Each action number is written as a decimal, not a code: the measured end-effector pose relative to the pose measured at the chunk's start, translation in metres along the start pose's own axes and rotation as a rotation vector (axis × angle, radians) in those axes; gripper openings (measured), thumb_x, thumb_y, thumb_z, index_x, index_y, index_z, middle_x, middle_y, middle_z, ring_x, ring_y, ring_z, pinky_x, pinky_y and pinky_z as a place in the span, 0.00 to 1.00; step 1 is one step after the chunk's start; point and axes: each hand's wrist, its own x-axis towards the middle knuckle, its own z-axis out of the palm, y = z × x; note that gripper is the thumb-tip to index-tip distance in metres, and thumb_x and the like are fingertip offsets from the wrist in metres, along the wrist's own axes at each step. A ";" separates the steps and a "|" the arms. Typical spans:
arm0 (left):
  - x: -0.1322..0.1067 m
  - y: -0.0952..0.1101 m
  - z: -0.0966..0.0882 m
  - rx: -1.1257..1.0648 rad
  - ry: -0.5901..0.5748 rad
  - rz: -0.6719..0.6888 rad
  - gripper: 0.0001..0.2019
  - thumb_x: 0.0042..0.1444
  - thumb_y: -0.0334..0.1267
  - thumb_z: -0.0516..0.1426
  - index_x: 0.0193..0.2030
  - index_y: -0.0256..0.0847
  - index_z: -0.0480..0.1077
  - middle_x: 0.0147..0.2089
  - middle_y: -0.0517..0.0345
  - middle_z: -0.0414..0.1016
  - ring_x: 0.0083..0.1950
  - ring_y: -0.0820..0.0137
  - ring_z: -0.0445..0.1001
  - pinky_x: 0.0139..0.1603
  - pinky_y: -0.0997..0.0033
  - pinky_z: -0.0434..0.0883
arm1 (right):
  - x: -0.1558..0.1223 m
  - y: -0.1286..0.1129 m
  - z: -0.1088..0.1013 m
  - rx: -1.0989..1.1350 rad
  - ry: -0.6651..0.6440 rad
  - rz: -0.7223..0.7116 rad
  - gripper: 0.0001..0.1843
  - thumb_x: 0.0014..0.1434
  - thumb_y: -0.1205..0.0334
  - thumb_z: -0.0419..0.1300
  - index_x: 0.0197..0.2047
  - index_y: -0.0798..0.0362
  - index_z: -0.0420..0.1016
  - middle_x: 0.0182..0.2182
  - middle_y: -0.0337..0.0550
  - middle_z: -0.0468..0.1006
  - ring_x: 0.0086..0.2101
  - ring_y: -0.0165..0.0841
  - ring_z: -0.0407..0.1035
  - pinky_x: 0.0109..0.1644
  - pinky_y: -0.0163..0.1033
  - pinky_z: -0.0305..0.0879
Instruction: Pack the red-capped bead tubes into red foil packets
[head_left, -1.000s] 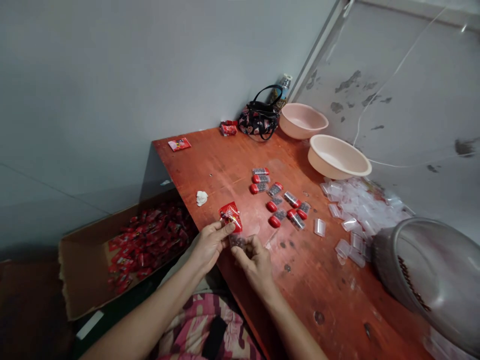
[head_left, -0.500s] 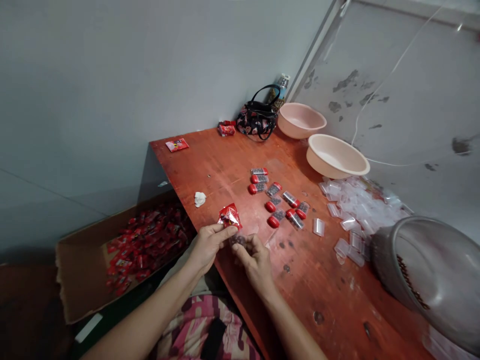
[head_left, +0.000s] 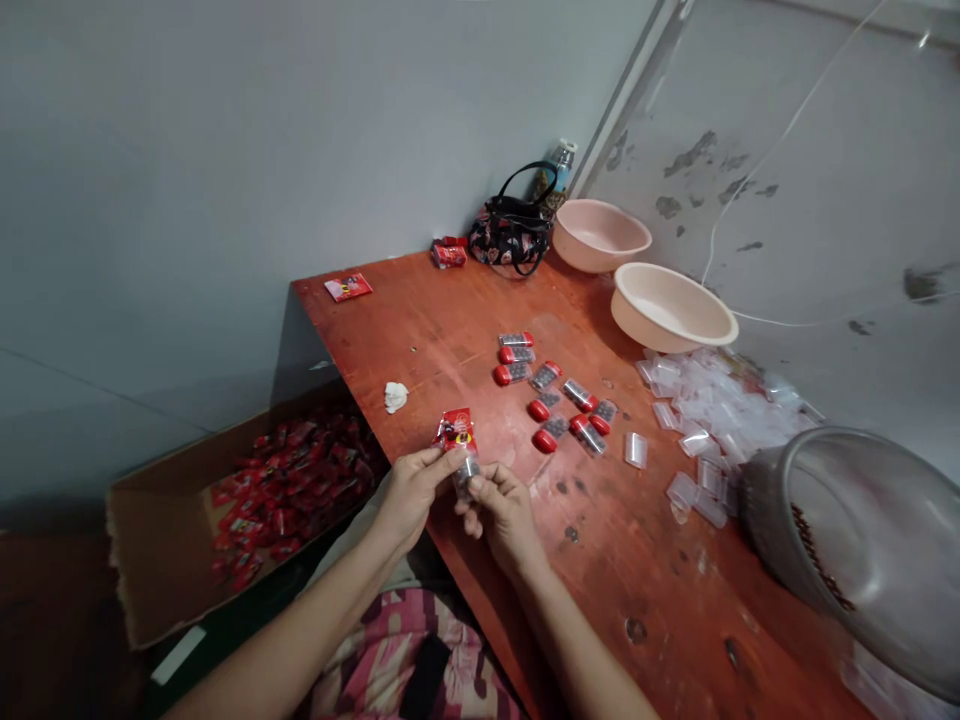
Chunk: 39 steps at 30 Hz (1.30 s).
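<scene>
Over the table's front edge, my left hand [head_left: 412, 492] is closed on a small red printed packet [head_left: 456, 428], pinching its lower end between thumb and fingers. My right hand [head_left: 508, 508] grips a clear plastic tube [head_left: 466, 474] holding small dark balls. The tube's upper end meets the bottom of the packet; whether it sits inside the packet's mouth I cannot tell. Beyond my hands lie several red-capped tubes of dark balls [head_left: 551, 433]. One clear empty sleeve [head_left: 636, 450] lies to their right.
A pile of clear sleeves [head_left: 709, 400] lies beside a large metal bowl [head_left: 795, 470] on the red table [head_left: 442, 320]. Two plastic basins [head_left: 667, 330], a floral handbag [head_left: 506, 235] and red packets stand farther back. A cardboard box [head_left: 161, 540] of red packets is at lower left.
The tube has turned more upright and moved up against the packet. The packet has straightened slightly, and my right hand's lower fingers have opened out a little.
</scene>
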 end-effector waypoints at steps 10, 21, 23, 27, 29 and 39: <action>-0.003 -0.019 -0.004 0.057 0.040 -0.012 0.12 0.43 0.42 0.60 0.24 0.34 0.69 0.17 0.61 0.67 0.17 0.74 0.65 0.18 0.74 0.63 | -0.004 0.005 -0.002 -0.030 0.037 -0.027 0.11 0.50 0.59 0.61 0.30 0.55 0.63 0.19 0.37 0.74 0.13 0.23 0.62 0.14 0.26 0.55; -0.013 -0.012 0.002 -0.132 -0.228 -0.047 0.13 0.53 0.42 0.53 0.25 0.33 0.68 0.20 0.60 0.64 0.19 0.73 0.66 0.21 0.70 0.65 | -0.005 -0.001 0.002 0.097 0.050 -0.011 0.12 0.49 0.60 0.62 0.26 0.55 0.62 0.17 0.39 0.74 0.11 0.23 0.61 0.12 0.24 0.53; -0.015 -0.015 0.002 -0.155 -0.262 -0.062 0.14 0.54 0.41 0.52 0.24 0.33 0.67 0.20 0.60 0.64 0.20 0.73 0.66 0.24 0.70 0.66 | -0.004 0.001 0.002 0.129 0.074 -0.004 0.13 0.49 0.60 0.62 0.25 0.55 0.62 0.16 0.39 0.74 0.11 0.22 0.61 0.11 0.24 0.52; -0.016 -0.015 -0.003 -0.149 -0.225 -0.074 0.11 0.53 0.39 0.54 0.26 0.33 0.68 0.22 0.59 0.64 0.22 0.75 0.65 0.25 0.71 0.65 | -0.004 0.002 0.002 0.077 0.069 -0.036 0.10 0.49 0.60 0.62 0.28 0.55 0.64 0.18 0.37 0.74 0.14 0.25 0.66 0.16 0.26 0.60; -0.016 -0.011 -0.005 -0.165 -0.178 -0.064 0.10 0.52 0.39 0.54 0.29 0.32 0.69 0.24 0.58 0.66 0.23 0.75 0.64 0.23 0.72 0.64 | -0.007 0.001 0.002 0.045 0.006 -0.039 0.09 0.51 0.60 0.61 0.32 0.55 0.67 0.22 0.39 0.76 0.20 0.27 0.70 0.23 0.29 0.66; -0.027 -0.009 -0.008 -0.197 -0.090 -0.046 0.07 0.49 0.35 0.58 0.26 0.32 0.69 0.24 0.56 0.70 0.26 0.74 0.68 0.30 0.73 0.67 | 0.002 0.004 0.008 0.021 0.031 0.000 0.10 0.47 0.61 0.64 0.28 0.57 0.67 0.19 0.38 0.75 0.18 0.26 0.69 0.21 0.29 0.65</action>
